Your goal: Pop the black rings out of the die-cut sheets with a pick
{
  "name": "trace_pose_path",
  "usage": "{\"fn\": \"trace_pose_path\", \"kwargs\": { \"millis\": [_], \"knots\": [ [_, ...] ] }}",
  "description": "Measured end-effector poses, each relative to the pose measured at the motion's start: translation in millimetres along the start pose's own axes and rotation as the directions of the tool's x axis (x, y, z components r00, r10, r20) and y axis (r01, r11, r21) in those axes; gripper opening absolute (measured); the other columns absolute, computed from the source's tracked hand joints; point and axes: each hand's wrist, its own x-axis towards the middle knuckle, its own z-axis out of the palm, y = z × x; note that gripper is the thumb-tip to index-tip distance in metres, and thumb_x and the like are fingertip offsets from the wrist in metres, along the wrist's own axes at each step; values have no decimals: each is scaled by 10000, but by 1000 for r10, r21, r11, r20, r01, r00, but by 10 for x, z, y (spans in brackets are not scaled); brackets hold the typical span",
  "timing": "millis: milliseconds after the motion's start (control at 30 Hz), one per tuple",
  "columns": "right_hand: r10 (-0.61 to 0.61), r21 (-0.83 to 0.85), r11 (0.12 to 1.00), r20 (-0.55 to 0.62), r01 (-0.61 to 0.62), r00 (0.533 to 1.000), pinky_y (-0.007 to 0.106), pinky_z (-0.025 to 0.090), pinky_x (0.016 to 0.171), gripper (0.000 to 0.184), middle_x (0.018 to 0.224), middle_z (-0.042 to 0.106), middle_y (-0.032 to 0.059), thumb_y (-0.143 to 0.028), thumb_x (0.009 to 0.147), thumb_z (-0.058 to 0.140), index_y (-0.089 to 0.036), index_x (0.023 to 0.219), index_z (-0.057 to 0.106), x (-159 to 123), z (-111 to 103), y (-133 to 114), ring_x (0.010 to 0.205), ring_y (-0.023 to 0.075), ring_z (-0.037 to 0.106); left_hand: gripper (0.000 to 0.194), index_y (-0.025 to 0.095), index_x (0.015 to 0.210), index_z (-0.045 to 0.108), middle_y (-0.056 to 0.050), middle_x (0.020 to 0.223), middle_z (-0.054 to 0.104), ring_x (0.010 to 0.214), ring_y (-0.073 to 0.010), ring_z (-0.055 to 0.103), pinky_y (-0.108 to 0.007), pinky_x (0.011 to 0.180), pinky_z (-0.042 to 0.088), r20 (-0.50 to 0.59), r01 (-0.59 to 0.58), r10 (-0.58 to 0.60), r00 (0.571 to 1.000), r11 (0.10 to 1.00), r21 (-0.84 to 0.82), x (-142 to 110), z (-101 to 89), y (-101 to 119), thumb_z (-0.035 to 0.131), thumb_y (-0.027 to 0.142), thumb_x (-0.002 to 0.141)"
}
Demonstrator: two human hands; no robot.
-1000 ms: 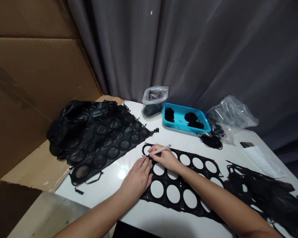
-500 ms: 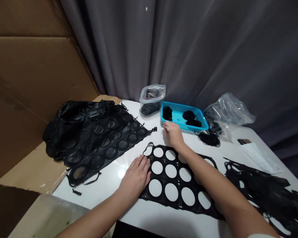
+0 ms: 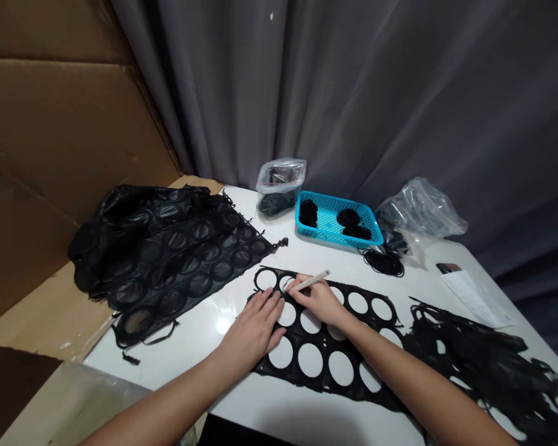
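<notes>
A black panel with rows of round holes (image 3: 325, 334) lies on the white table in front of me. My left hand (image 3: 256, 325) rests flat on its left part, fingers together and stretched out. My right hand (image 3: 317, 301) pinches a slim white pen-like tool (image 3: 312, 280), its rear end slanting up to the right. The working tip is down at the panel's top row of holes, just beyond my left fingertips, and is too small to make out. Through the holes the white tabletop shows.
A pile of similar black material (image 3: 177, 248) lies on the left, beside a cardboard wall (image 3: 56, 142). Behind are a clear bag (image 3: 279, 192), a blue basket (image 3: 325, 236) with black cord bundles, and a plastic bag (image 3: 428, 207). More black pieces (image 3: 483, 359) and paper (image 3: 477, 300) lie right.
My right hand has come down and toward me from beside the basket onto the panel, with the white tool now plainly visible in it. My left hand stays on the panel.
</notes>
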Motion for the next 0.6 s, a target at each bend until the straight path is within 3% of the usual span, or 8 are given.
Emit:
{"fn": "trace_pose_path", "kwargs": {
  "millis": [167, 300, 433, 500, 600],
  "knots": [
    [-39, -25, 999, -5, 39, 999, 326, 500, 868, 81, 926, 719, 24, -222, 889, 578, -226, 821, 622, 9, -27, 4, 918, 199, 673, 475, 162, 1427, 468, -134, 1471, 516, 1427, -298, 395, -464, 1145, 362, 6, 1, -1, 1000, 1000, -1, -15, 12, -15, 505, 343, 989],
    [-156, -186, 971, -2, 153, 988, 342, 482, 851, 102, 949, 701, 44, -194, 920, 544, -228, 850, 610, -76, 43, 12, 928, 211, 641, 481, 150, 1427, 464, -135, 1489, 495, 1431, -307, 386, -472, 1148, 362, 12, 0, 0, 1000, 1000, 7, -11, 7, -9, 521, 316, 979],
    [-317, -504, 797, 119, 332, 941, 383, 424, 841, 167, 975, 693, 101, -131, 933, 476, -205, 991, 614, -46, 86, 76, 939, 251, 588, 490, 142, 1414, 472, -142, 1479, 504, 1429, -315, 388, -481, 1141, 371, 13, 2, -2, 1000, 1000, 0, -3, 10, -6, 545, 309, 959],
    [-302, -635, 718, 86, 286, 949, 383, 401, 812, 180, 924, 686, 111, -107, 916, 454, -191, 957, 608, 83, -42, 117, 888, 258, 578, 473, 153, 1405, 481, -136, 1480, 505, 1432, -309, 384, -486, 1142, 369, 9, 8, -8, 1000, 1000, -8, -8, -1, -17, 539, 302, 960],
    [-232, -714, 700, -206, 16, 951, 362, 386, 753, 177, 834, 661, 106, -110, 895, 426, -194, 840, 573, 294, -453, 180, 798, 256, 564, 462, 171, 1404, 487, -125, 1482, 503, 1427, -300, 392, -481, 1137, 376, 18, 7, -7, 1000, 1000, -8, -19, -48, -55, 525, 309, 964]
  ]
}}
